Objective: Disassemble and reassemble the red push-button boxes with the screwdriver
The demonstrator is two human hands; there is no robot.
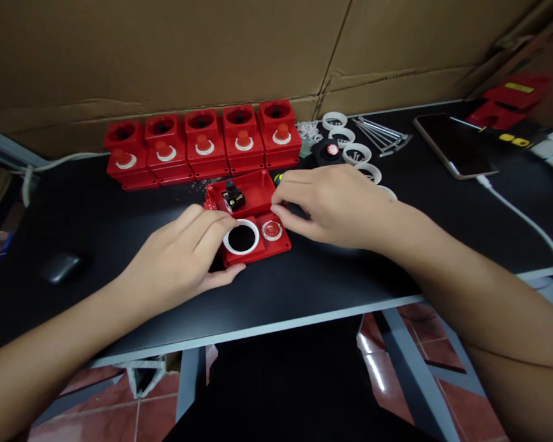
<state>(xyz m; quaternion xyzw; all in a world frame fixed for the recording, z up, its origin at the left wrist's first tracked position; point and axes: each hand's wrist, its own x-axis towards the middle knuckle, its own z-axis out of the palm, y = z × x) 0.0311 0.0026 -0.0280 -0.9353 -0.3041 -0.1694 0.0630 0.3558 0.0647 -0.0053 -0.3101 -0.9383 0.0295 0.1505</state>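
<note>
On the black table, a red cover plate [276, 247] lies face up, with a white ring [256, 237] round a dark opening and a red dome in a small white ring [271, 230]. My left hand [184, 248] is closed on its left side, fingers at the white ring and thumb at the near edge. Just behind sits an open red box [253, 193] holding a black switch block [233, 197]. At the box's right edge is my right hand [334, 202], thumb and forefinger drawn together; whatever lies between them is hidden. A green-yellow piece [278, 178] shows behind those fingers.
Several red boxes [203, 144] line the cardboard wall. Right of them lie white rings [335, 121], a black part with a red top [329, 150], long metal pieces [382, 135] and a phone [454, 144] on a white cable [525, 215]. A black mouse [61, 267] is at left.
</note>
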